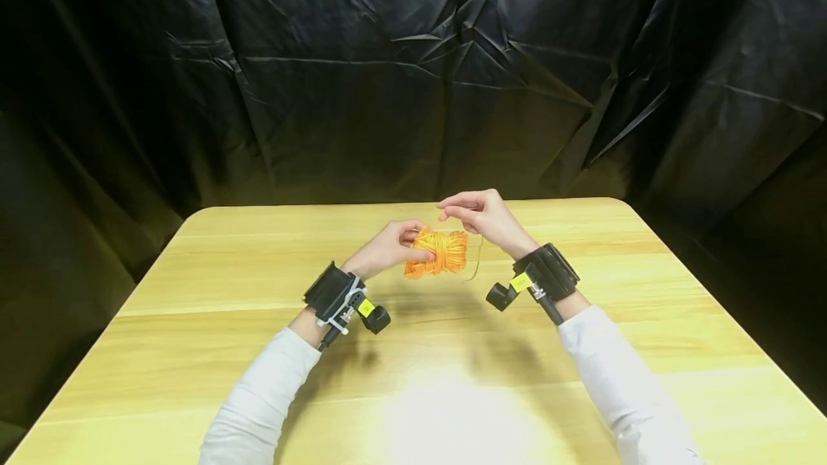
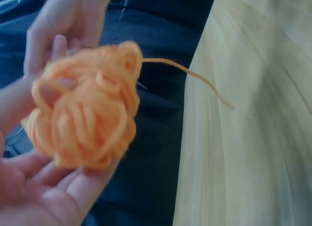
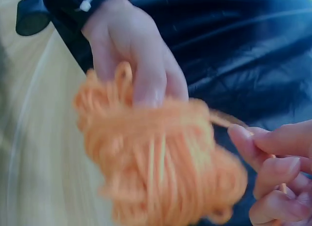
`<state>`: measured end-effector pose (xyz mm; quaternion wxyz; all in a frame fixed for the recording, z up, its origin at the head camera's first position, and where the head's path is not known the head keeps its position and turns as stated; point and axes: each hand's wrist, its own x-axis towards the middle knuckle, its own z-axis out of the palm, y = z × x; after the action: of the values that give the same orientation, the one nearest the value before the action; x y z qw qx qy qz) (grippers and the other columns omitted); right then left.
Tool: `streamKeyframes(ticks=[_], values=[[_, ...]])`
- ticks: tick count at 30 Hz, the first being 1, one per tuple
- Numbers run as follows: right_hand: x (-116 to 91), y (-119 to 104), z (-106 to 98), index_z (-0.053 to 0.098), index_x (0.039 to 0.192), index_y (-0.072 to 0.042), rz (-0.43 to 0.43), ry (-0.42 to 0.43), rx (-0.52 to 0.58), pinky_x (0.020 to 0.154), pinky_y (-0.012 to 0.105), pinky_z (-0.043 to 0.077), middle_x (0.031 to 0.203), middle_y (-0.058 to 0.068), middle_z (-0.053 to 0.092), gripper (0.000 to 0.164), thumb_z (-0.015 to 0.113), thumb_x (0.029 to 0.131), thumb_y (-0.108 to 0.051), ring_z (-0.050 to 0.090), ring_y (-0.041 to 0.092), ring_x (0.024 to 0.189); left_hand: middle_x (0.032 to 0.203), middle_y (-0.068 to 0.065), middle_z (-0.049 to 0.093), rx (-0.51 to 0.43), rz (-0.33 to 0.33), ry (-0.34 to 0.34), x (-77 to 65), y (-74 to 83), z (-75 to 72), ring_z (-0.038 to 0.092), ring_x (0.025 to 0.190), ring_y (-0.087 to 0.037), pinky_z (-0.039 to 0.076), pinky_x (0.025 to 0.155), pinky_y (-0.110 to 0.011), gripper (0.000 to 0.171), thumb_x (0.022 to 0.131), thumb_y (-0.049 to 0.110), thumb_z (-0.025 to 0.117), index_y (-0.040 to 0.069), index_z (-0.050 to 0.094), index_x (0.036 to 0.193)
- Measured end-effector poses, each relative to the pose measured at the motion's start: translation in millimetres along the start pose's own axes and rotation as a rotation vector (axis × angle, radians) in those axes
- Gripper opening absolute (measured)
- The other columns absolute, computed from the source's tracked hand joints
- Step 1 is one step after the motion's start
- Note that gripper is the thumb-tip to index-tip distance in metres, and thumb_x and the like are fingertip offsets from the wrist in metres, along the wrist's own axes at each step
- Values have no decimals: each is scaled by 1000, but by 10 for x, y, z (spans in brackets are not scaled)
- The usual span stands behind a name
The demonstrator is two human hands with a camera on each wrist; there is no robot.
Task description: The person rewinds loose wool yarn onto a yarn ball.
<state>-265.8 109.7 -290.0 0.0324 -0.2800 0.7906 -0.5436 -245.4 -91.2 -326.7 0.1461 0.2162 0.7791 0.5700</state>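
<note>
An orange yarn skein (image 1: 446, 251), wound round its middle, is held above the table in my left hand (image 1: 400, 244). The thumb lies across its near side and the fingers are behind and under it, as the left wrist view of the yarn skein (image 2: 87, 109) shows. To the right, my right hand (image 1: 484, 217) pinches a yarn strand (image 3: 224, 119) between thumb and forefinger; the strand runs to the skein. A loose yarn end (image 1: 478, 260) hangs below the right hand. In the right wrist view the other right fingers (image 3: 278, 177) curl near the strand.
The wooden table (image 1: 213, 364) spreads beneath both forearms, with a bright glare near its front. A wrinkled black curtain (image 1: 349, 92) rises behind its far edge. Black wrist cameras (image 1: 375, 319) are strapped on both wrists.
</note>
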Motion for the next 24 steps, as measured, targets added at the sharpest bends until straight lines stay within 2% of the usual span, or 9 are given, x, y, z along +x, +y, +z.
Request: streamKeyframes(ticks=[2, 4, 6, 8, 10, 13, 15, 19, 24], values=[[9, 61, -9, 64, 103, 0, 18, 33, 17, 41, 21, 28, 81, 6, 65, 23, 61, 84, -13, 34, 16, 43, 99, -15, 64, -14, 23, -45, -11, 4, -4, 61, 81, -20, 49, 75, -29, 31, 80, 8, 64, 0, 50, 107], [14, 139, -3, 64, 103, 0, 39, 63, 10, 45, 20, 33, 85, 8, 66, 24, 61, 84, -15, 40, 16, 49, 99, -15, 64, -30, 46, -78, -22, 13, -12, 62, 83, -21, 50, 75, -30, 31, 80, 8, 64, -1, 50, 107], [10, 220, 27, 64, 104, 0, 78, 76, 4, 55, 19, 40, 91, 11, 67, 25, 61, 84, -15, 50, 15, 61, 99, -14, 63, -45, 58, -89, -30, 21, -20, 62, 85, -21, 50, 76, -31, 32, 80, 9, 65, 1, 50, 108], [-4, 318, 71, 64, 104, 2, 114, 83, -24, 67, 21, 44, 97, 14, 66, 22, 57, 85, -8, 56, 14, 77, 100, -13, 62, -66, 64, -78, -34, 26, -23, 62, 87, -22, 50, 78, -32, 34, 80, 10, 66, 2, 50, 109], [-34, 412, 130, 64, 98, 5, 142, 90, -82, 70, 23, 44, 91, 15, 66, 19, 53, 83, 0, 56, 14, 81, 100, -12, 60, -90, 71, -45, -36, 31, -24, 61, 89, -22, 50, 78, -33, 36, 80, 11, 66, 2, 50, 111], [-92, 529, 235, 63, 84, 9, 168, 74, -98, 61, 23, 41, 74, 12, 64, 14, 50, 79, 6, 50, 13, 65, 102, -13, 57, -145, 80, 24, -35, 35, -21, 61, 90, -21, 50, 78, -33, 37, 80, 7, 65, 2, 49, 112], [-132, 572, 302, 59, 78, 11, 159, 33, -76, 54, 23, 37, 63, 7, 57, 13, 51, 82, 2, 43, 12, 56, 103, -14, 57, -164, 93, 75, -31, 34, -21, 60, 91, -20, 50, 78, -33, 36, 80, 5, 64, 2, 48, 112], [-186, 580, 392, 64, 89, 7, 128, -73, -2, 48, 19, 35, 63, 3, 51, 19, 53, 88, -9, 41, 9, 51, 105, -16, 60, -173, 89, 177, -12, 27, -30, 59, 89, -18, 50, 76, -28, 36, 80, 4, 63, 2, 47, 112], [-217, 478, 416, 66, 100, 2, 59, -176, -120, 47, 18, 35, 69, 7, 55, 22, 55, 88, -14, 41, 8, 55, 109, -18, 60, -185, 46, 277, -4, 24, -48, 60, 89, -19, 50, 76, -26, 39, 81, 4, 63, 4, 46, 115]])
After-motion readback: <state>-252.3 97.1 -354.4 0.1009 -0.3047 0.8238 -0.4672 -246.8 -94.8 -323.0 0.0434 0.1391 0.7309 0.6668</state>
